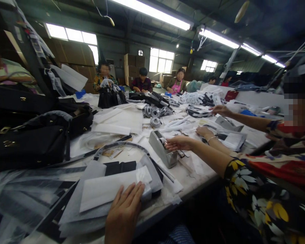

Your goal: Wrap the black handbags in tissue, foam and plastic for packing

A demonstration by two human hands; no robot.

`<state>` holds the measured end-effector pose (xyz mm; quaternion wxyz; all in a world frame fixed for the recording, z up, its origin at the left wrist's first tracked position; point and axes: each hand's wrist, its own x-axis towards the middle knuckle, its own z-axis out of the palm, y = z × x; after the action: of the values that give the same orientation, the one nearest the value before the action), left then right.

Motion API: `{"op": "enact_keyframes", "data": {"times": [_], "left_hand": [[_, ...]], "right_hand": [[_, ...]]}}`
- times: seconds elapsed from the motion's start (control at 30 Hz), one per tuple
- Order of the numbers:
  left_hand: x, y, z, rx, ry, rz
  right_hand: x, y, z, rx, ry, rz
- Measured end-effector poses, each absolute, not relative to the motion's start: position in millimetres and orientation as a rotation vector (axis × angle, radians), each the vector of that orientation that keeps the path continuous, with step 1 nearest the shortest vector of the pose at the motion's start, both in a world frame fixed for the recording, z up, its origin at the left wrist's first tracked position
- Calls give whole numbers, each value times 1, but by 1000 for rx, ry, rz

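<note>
Left hand [123,211] lay flat, fingers spread, pressing on white foam wrap [109,189] folded over black strap [120,167] at near table edge. Pressing only, nothing clutched. Right hand out of sight. Looked like wrapping step, fold held shut. Next move would call for fixing flap without letting it spring. Tape dispenser [162,149] stood just beyond, co-worker's hand [179,143] on it.

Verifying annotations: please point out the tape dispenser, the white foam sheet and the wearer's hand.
tape dispenser [164,153], head view, its grey side.
white foam sheet [104,191], head view, its flat middle.
wearer's hand [122,217], head view, back of the hand.
</note>
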<state>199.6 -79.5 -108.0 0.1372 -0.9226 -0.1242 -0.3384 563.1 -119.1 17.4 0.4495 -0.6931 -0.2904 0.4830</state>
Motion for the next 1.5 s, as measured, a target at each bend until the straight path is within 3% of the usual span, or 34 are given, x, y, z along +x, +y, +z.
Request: {"op": "enact_keyframes", "data": {"times": [0.33, 0.73, 0.9, 1.07, 1.27, 1.5], "left_hand": [[200, -80, -107, -2715, -353, -1045], [203, -81, -99, -2717, -338, -1100], [204, -83, -96, -2692, -342, -1138], [200, -84, -100, -2742, -374, -1074], [201, -91, -95, -2828, -474, -1109], [204, -96, -91, -2855, -553, -1187]], "right_hand": [[526, -191, 33, -1569, -592, 992], [513, -220, -34, -1728, -590, 818], [520, -220, -48, -1890, -848, 615], [501, -230, -15, -1960, -1377, 400], [460, -185, 30, -1739, -2056, 503], [423, -93, 30, -1654, -2689, 498]]}}
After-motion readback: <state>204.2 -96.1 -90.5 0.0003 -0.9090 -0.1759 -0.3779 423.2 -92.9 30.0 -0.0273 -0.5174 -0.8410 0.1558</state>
